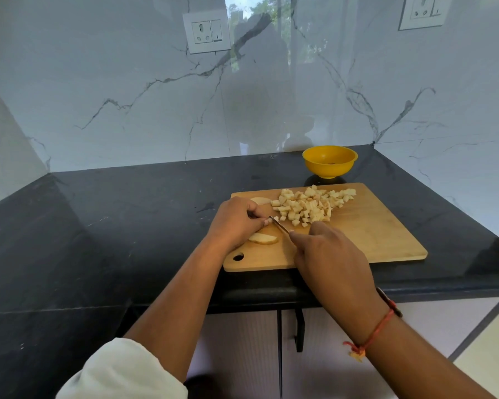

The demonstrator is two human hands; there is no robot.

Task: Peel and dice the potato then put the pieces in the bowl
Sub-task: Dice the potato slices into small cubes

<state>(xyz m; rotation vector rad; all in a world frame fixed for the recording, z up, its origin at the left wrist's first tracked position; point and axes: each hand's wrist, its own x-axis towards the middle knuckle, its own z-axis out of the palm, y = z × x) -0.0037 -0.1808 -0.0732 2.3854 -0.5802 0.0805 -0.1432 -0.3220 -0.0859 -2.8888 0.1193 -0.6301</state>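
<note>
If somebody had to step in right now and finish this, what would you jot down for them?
Left hand pinches a potato piece on the board; right hand grips the knife, blade against that piece.
Done: most of the potato diced, pile on the board.
Left: dice that piece and two slices, then move everything into the bowl behind the board.

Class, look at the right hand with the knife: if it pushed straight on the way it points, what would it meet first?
Probably the small potato piece at the knife tip, then the fingertips of the left hand holding it; depth is hard to judge.
</note>
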